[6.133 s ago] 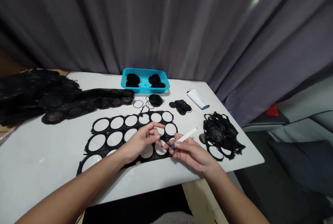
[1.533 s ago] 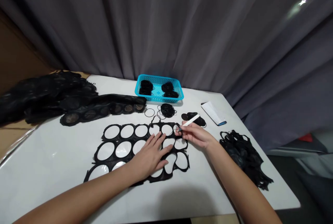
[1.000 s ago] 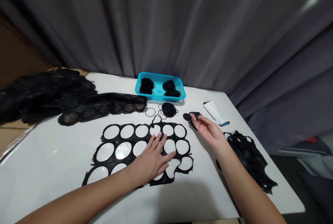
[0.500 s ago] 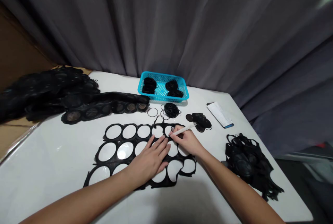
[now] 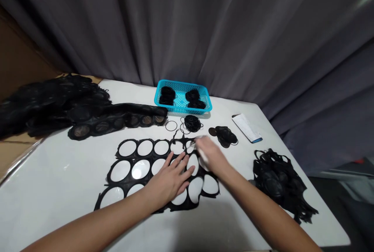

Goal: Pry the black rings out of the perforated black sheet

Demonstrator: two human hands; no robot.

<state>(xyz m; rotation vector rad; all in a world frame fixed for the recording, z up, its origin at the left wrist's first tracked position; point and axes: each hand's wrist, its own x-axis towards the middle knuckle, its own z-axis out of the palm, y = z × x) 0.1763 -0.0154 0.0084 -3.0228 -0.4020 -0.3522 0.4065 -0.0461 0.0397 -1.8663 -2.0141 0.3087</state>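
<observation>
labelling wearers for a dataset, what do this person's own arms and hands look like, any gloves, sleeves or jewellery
The left hand is bare, with no glove, ring or bracelet visible. The right hand is also ungloved, but blurred, so small jewellery can't be ruled out. Both forearms show no sleeves or watch.

From where I stand, the left forearm slants up from the lower left corner to the left hand, palm down just below the middle of the frame, its fingers fanned towards the upper right and its thumb apart. The right forearm reaches in from the lower right; the right hand, bare and blurred, curls its fingers inward, close beside the other
</observation>
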